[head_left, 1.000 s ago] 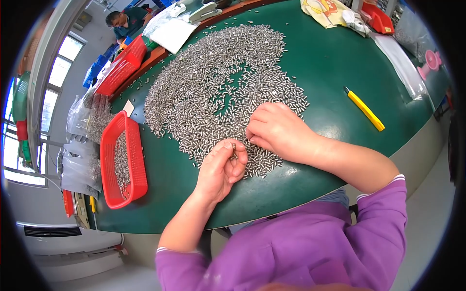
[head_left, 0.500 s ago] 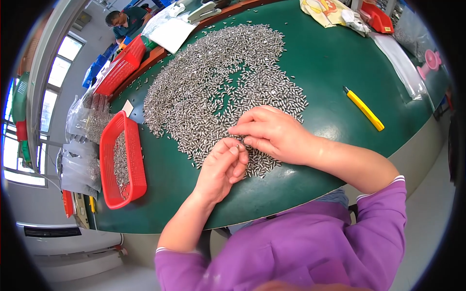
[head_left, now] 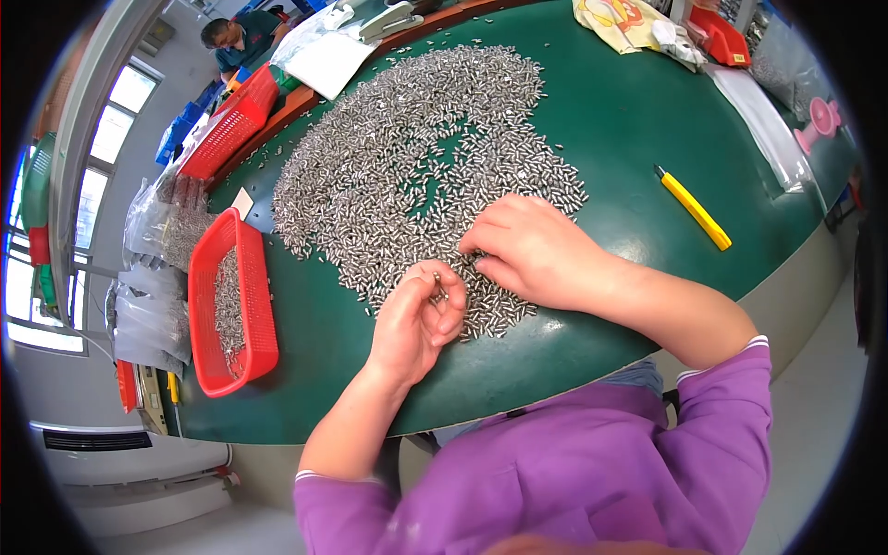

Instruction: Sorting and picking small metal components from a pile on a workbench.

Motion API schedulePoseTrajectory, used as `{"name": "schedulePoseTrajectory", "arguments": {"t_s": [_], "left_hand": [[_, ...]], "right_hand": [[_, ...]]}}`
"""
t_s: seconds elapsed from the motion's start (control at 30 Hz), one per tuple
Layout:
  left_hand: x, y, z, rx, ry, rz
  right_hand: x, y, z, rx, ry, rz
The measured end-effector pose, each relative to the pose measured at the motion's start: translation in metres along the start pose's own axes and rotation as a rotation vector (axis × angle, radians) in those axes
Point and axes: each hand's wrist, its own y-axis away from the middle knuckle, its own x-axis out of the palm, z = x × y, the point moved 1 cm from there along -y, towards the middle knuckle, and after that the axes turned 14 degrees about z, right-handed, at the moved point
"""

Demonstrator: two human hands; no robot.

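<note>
A broad heap of small silvery metal pins (head_left: 370, 166) with rounded ends is spread over the green tabletop. At its near edge my left hand (head_left: 412, 319) is turned palm up, fingers curled, with small metal pins showing between thumb and fingers. Just to the right, my right hand (head_left: 536, 250) reaches down into the heap, fingertips drawn together among the pins. What those fingertips grip, if anything, is hidden. The two hands are close but apart.
A red plastic basket (head_left: 265, 324) with pins inside stands left of the heap. A yellow utility knife (head_left: 694, 211) lies to the right. Bags of pins (head_left: 153, 314) sit at the far left. Across the table are another red basket (head_left: 227, 134) and a person (head_left: 245, 42).
My right hand has drawn slightly right, away from the left, its fingertips lowered to the pins. My left hand has shifted a little left and its fingers have loosened somewhat.
</note>
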Motion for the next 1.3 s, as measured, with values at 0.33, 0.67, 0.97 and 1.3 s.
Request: {"name": "schedulePoseTrajectory", "arguments": {"t_s": [0.33, 0.67, 0.97, 1.3], "left_hand": [[0.002, -0.002, -0.003, 0.07, 0.024, -0.021], [0.008, -0.002, 0.002, -0.024, -0.09, -0.028], [0.008, -0.002, -0.001, -0.014, -0.075, 0.009], [0.005, 0.0, -0.001, -0.002, -0.037, 0.037]], "right_hand": [[0.007, -0.003, 0.001, 0.072, 0.075, 0.129], [-0.008, -0.007, 0.008, -0.036, -0.358, -0.122], [0.003, -0.001, -0.002, -0.084, -0.015, -0.036], [0.008, -0.007, 0.0, -0.057, 0.077, -0.019]]}}
